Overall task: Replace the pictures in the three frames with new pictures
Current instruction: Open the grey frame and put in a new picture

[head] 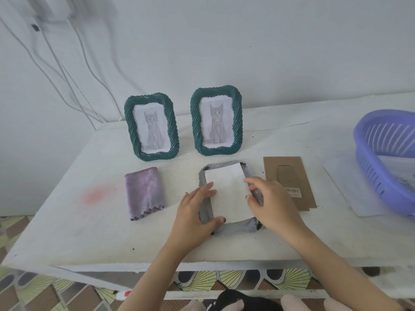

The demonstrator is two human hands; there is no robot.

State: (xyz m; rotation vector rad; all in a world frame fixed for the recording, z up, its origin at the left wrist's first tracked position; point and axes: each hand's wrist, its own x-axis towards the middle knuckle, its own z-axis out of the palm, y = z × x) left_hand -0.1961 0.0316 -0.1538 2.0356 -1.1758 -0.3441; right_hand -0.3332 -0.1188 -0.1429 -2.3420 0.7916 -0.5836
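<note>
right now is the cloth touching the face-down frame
Apart. The head view shows a strip of bare table between the cloth and the face-down frame. The left hand resting on the frame also clears the cloth.

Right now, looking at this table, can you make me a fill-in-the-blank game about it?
1. The left upright green frame and the right upright green frame each show a drawing of a ____.
2. The left hand and the right hand both touch a sheet of white ____.
3. The brown backing board lies to the ____ of the face-down frame.
4. The folded cloth lies to the ____ of that frame.
Missing words: cat; paper; right; left.
</note>
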